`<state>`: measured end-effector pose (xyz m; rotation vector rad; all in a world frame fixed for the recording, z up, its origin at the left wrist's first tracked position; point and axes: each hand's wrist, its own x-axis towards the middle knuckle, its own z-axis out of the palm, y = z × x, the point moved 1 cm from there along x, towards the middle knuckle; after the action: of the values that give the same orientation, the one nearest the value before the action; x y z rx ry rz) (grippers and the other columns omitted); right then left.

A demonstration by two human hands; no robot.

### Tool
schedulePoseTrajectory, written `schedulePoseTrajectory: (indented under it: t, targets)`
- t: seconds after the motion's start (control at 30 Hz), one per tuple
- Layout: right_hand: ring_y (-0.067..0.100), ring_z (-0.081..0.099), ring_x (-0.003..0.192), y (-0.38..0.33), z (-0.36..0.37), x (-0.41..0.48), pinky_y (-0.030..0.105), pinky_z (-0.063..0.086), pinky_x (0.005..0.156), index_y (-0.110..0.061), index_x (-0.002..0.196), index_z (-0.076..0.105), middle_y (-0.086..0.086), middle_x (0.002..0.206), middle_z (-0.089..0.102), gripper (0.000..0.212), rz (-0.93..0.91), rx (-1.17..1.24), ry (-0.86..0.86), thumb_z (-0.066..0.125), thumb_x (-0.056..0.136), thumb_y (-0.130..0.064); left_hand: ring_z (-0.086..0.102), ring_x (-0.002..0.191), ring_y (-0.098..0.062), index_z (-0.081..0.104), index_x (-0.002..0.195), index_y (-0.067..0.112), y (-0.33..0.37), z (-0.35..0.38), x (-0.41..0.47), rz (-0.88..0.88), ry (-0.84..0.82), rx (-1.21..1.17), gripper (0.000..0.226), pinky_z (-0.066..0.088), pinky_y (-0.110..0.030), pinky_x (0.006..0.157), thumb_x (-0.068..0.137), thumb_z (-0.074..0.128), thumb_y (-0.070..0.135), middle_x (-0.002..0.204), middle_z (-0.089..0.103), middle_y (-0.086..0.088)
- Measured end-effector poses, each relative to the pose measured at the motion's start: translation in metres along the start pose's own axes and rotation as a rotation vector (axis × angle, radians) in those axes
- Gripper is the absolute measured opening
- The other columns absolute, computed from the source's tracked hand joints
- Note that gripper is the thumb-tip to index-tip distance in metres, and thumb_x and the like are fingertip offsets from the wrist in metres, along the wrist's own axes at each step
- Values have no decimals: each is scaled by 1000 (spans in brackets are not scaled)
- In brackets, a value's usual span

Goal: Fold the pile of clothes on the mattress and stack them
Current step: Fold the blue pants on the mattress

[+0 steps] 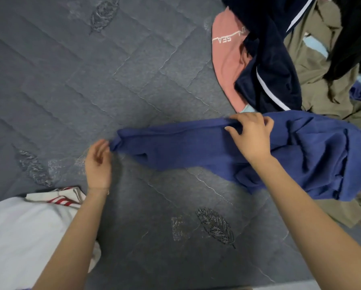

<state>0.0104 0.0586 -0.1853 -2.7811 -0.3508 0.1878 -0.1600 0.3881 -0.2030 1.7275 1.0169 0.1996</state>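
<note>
Blue garment point(185, 147) stretches over the grey mattress point(91, 80) between the left hand point(97, 164), whose fingers point(103, 148) pinch its narrow end, and the right hand point(251, 137), whose fingers point(235, 130) curl round its upper edge, the unfolded pile point(280, 59) lying just beyond them.

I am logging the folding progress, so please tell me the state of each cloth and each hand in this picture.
blue garment: unfolded, stretched between both hands, right part bunched.
left hand: pinches its left end.
right hand: grips its upper edge.
navy garment: crumpled.
pink garment: unfolded, partly under navy garment.
olive garment: crumpled.
black garment: crumpled, over olive garment.
</note>
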Motion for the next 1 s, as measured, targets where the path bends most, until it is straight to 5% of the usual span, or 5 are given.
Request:
schedulePoseTrajectory:
  t: [0.3,0.47,0.67,0.87,1.0]
  targets:
    - [31,39,129,21,7,12,41,22,97,-12,141,46,11,140,49,54,24,-153,-105,63,92,-28,36,136,-38,49,138,6,-7,8,61,249,-282,780,58,27,-44,113,82,62,-3,145,39,-23]
    - [35,49,106,22,6,24,40,26,88,-8,111,68,14,110,63,25,92,-124,-27,57,95,-24,54,118,-27,61,115,-13,19,6,53,337,-148,333,30,38,-36,105,87,51,-15,125,60,-18]
    - [33,58,88,16,-9,41,44,41,85,-6,93,70,13,92,68,24,131,105,161,57,95,-26,65,74,0,76,71,32,88,-21,60,36,-104,-248,37,51,-18,68,95,53,16,73,71,16]
    - [30,57,101,11,-16,53,39,36,90,-12,105,71,7,102,70,26,103,86,137,61,93,-34,41,65,-17,49,63,13,61,-11,99,24,-54,263,35,31,-15,44,92,63,25,51,49,2]
    - [32,56,110,23,-32,37,37,36,94,-9,116,67,9,113,67,34,45,117,181,66,90,-31,63,91,-35,66,99,-2,24,2,93,6,-36,527,25,47,-32,77,91,64,22,91,70,-16]
